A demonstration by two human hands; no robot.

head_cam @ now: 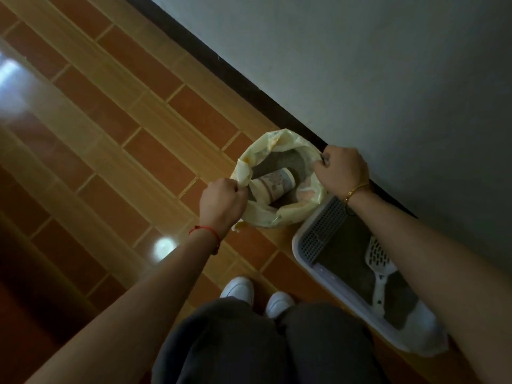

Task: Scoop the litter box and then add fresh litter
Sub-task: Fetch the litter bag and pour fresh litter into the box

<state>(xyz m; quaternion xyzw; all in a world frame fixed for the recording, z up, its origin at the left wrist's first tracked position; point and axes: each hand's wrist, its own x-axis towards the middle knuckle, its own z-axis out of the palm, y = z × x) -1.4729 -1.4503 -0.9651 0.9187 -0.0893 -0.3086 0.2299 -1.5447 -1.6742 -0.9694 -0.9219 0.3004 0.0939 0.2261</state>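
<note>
Head view: left hand point(221, 200) and right hand point(342, 169) each pinch opposite rim edges of the thin, limp litter bag point(266, 217), probably bottom-heavy below both grips, so grasp bunched rim film; litter box point(297, 246) sits beside the right grip.

Glossy brick-pattern tiled floor point(138, 120), orange-brown and tan, is filling the left and centre of the view and is reflecting two bright light patches, one at the far left edge point(11, 70) and one lower down point(163, 249). A black baseboard point(221, 65) is running diagonally between the floor and a grey-white wall point(388, 79). White shoes point(239, 286) are standing side by side on the tiles, toes showing beyond dark grey trousers point(249, 350).
</note>
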